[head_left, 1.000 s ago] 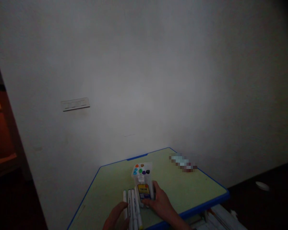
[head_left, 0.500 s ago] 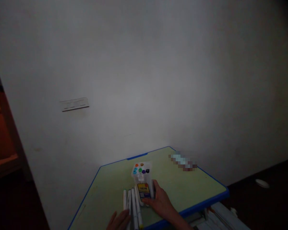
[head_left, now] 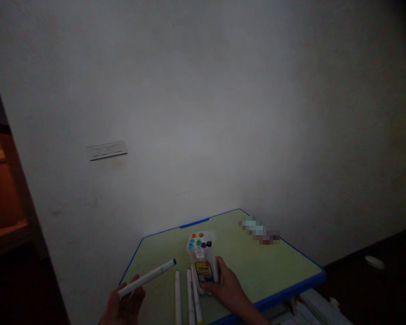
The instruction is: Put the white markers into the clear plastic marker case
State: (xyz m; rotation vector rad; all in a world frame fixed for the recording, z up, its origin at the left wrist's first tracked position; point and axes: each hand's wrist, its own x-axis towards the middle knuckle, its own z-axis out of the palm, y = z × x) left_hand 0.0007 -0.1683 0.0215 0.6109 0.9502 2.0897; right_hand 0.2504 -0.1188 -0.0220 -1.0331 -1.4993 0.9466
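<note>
A white marker (head_left: 149,277) with a dark end is held in my left hand (head_left: 123,304), raised over the left part of the table and tilted up to the right. My right hand (head_left: 228,286) grips the lower right side of a clear plastic marker case (head_left: 205,268), which stands on the table. Coloured marker ends in orange, brown, blue, green, purple and black show at the case's top, and a yellow and dark label is on its front. Between my hands, several white markers (head_left: 178,298) lie side by side on the tabletop, their near ends cut off by the frame.
The pale green table (head_left: 162,253) has a blue edge and stands against a grey-white wall (head_left: 203,113). A blurred-out object (head_left: 259,229) lies at its far right. A wall plate (head_left: 107,150) is at left, orange shelving (head_left: 3,194) beyond it. A white object (head_left: 375,262) is on the floor.
My left hand has picked up one marker from the row and moved left and upward with it. My right hand stays on the case.
</note>
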